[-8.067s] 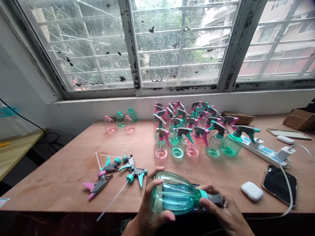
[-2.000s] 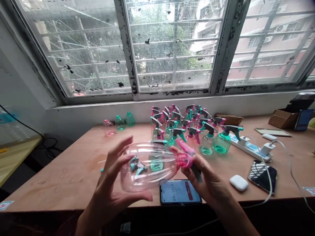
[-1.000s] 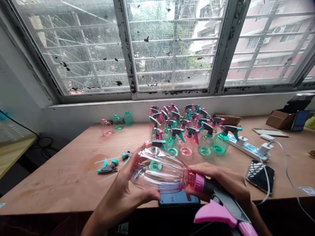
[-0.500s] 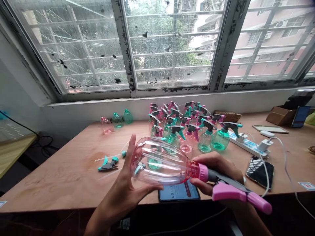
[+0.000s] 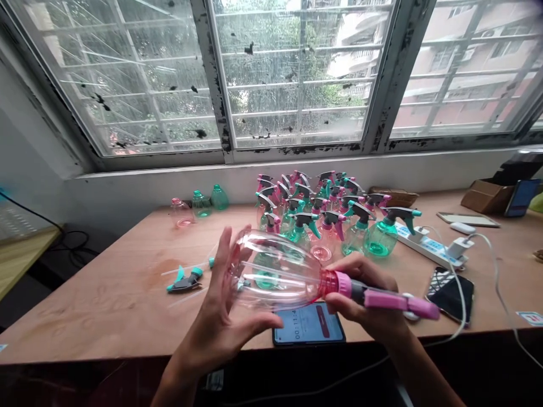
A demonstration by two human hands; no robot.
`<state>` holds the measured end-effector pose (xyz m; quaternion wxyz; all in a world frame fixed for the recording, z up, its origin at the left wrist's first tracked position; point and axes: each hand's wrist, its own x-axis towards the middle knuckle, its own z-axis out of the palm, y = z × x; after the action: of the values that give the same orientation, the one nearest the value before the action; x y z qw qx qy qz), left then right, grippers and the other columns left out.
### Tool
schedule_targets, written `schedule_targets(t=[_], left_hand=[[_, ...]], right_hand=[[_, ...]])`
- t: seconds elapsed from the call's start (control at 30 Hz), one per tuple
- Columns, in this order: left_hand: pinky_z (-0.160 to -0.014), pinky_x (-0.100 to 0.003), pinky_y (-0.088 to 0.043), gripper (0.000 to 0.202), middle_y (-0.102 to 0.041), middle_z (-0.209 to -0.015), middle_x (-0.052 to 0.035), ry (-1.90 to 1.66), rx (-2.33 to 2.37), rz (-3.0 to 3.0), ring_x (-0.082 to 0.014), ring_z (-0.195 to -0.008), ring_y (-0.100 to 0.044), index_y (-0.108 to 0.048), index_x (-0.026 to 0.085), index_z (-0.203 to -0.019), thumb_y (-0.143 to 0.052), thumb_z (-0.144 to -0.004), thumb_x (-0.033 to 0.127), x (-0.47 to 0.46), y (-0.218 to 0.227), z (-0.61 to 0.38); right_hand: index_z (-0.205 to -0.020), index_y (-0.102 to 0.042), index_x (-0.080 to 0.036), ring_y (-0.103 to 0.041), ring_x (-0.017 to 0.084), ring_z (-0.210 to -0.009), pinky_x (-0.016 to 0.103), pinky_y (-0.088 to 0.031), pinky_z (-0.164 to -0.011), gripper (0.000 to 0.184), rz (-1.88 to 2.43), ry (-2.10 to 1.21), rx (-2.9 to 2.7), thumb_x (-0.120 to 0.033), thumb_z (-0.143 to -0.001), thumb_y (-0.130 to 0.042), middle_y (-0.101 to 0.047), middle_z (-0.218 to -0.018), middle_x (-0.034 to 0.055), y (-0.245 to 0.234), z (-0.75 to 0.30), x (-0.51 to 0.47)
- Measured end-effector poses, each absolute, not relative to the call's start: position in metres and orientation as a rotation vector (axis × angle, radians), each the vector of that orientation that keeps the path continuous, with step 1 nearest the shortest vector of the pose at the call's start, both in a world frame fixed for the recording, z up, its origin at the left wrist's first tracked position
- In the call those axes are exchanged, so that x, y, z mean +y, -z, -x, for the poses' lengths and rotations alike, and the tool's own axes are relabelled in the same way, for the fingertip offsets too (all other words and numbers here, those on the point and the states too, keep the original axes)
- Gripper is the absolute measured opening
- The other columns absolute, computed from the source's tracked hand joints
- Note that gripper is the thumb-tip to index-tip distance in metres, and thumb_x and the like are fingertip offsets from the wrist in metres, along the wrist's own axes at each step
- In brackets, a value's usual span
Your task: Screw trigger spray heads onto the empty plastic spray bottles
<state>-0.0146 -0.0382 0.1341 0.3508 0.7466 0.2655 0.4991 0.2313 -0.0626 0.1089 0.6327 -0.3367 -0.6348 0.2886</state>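
I hold a clear pink spray bottle [image 5: 278, 271] sideways above the front of the wooden table [image 5: 119, 294]. My left hand [image 5: 224, 314] cups its base, thumb underneath and fingers spread along the far side. My right hand [image 5: 367, 297] is closed round the pink collar and the grey and pink trigger head [image 5: 394, 301], which points right. A cluster of finished pink and teal spray bottles [image 5: 326, 217] stands behind.
A phone with a lit screen [image 5: 308, 326] lies under the bottle. Loose teal trigger heads [image 5: 185, 278] lie at left, three capless bottles [image 5: 197, 203] near the sill. A power strip [image 5: 428, 249], a dark phone [image 5: 450, 287], cables and a cardboard box [image 5: 486, 199] occupy the right.
The teal bottle I held earlier is gone from my hands; I hold a pink one with its head screwed on. Over the last second the trigger head has turned in my right hand.
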Motion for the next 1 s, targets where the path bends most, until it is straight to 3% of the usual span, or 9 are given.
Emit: schedule_targets(t=[0.13, 0.33, 0.47, 0.6, 0.77, 0.87, 1.0], left_hand=[[-0.117, -0.049, -0.038, 0.097, -0.043, -0.155, -0.0086, -1.269, 0.688, -1.909, -0.0366, -0.141, -0.042, -0.030, 0.035, -0.153, -0.085, -0.074, 0.041, -0.032, -0.139, 0.018], [-0.117, -0.048, -0.038, 0.095, -0.033, -0.161, -0.0063, -1.259, 0.759, -2.111, -0.0301, -0.139, -0.046, -0.015, 0.043, -0.156, -0.076, -0.086, 0.023, -0.025, -0.135, 0.022], [-0.119, -0.049, -0.034, 0.113, -0.031, -0.161, -0.0081, -1.236, 0.807, -2.093, -0.0345, -0.142, -0.039, -0.014, 0.038, -0.157, -0.088, -0.072, 0.038, -0.026, -0.135, 0.019], [-0.118, -0.048, -0.035, 0.089, -0.042, -0.155, -0.0060, -1.215, 0.881, -2.012, -0.0348, -0.141, -0.042, -0.032, 0.037, -0.152, -0.082, -0.079, 0.038, -0.024, -0.134, 0.021], [-0.114, -0.045, -0.042, 0.086, -0.043, -0.154, -0.0030, -1.335, 0.813, -1.978, -0.0296, -0.140, -0.045, -0.024, 0.044, -0.153, -0.076, -0.086, 0.032, -0.019, -0.129, 0.017], [-0.116, -0.047, -0.038, 0.086, -0.046, -0.152, -0.0059, -1.423, 0.879, -2.025, -0.0305, -0.139, -0.045, -0.028, 0.038, -0.153, -0.078, -0.083, 0.033, -0.017, -0.129, 0.014], [-0.114, -0.049, -0.039, 0.097, -0.055, -0.142, -0.0124, -1.316, 0.940, -1.892, -0.0363, -0.138, -0.045, -0.031, 0.027, -0.153, -0.084, -0.074, 0.045, -0.015, -0.133, 0.018]], right_hand=[[-0.093, -0.067, -0.026, -0.070, 0.016, -0.058, 0.022, -0.053, -0.053, 0.034, 0.801, -0.590, -1.542, -0.017, -0.069, -0.089, -0.074, -0.072, -0.0032, -0.108, -0.228, -0.062], [-0.091, -0.063, -0.023, -0.068, 0.015, -0.045, 0.021, -0.051, -0.043, 0.021, 0.750, -0.984, -1.319, -0.029, -0.081, -0.081, -0.069, -0.059, -0.0052, -0.103, -0.225, -0.057], [-0.096, -0.066, -0.024, -0.072, 0.018, -0.057, 0.024, -0.055, -0.051, 0.031, 0.833, -0.708, -1.469, -0.020, -0.073, -0.086, -0.074, -0.074, -0.0019, -0.099, -0.230, -0.056], [-0.096, -0.067, -0.025, -0.072, 0.018, -0.060, 0.025, -0.055, -0.054, 0.034, 0.852, -0.548, -1.529, -0.013, -0.070, -0.087, -0.075, -0.074, -0.0021, -0.098, -0.232, -0.058], [-0.092, -0.063, -0.022, -0.066, 0.013, -0.043, 0.022, -0.051, -0.041, 0.020, 0.731, -0.878, -1.271, -0.023, -0.081, -0.080, -0.072, -0.065, -0.0036, -0.100, -0.215, -0.054], [-0.088, -0.059, -0.023, -0.061, 0.011, -0.039, 0.021, -0.049, -0.039, 0.018, 0.699, -0.903, -1.177, -0.024, -0.083, -0.076, -0.069, -0.060, -0.0058, -0.099, -0.204, -0.050], [-0.093, -0.064, -0.023, -0.067, 0.015, -0.049, 0.022, -0.052, -0.045, 0.028, 0.787, -0.612, -1.371, -0.017, -0.074, -0.084, -0.071, -0.066, -0.0044, -0.095, -0.206, -0.049]])
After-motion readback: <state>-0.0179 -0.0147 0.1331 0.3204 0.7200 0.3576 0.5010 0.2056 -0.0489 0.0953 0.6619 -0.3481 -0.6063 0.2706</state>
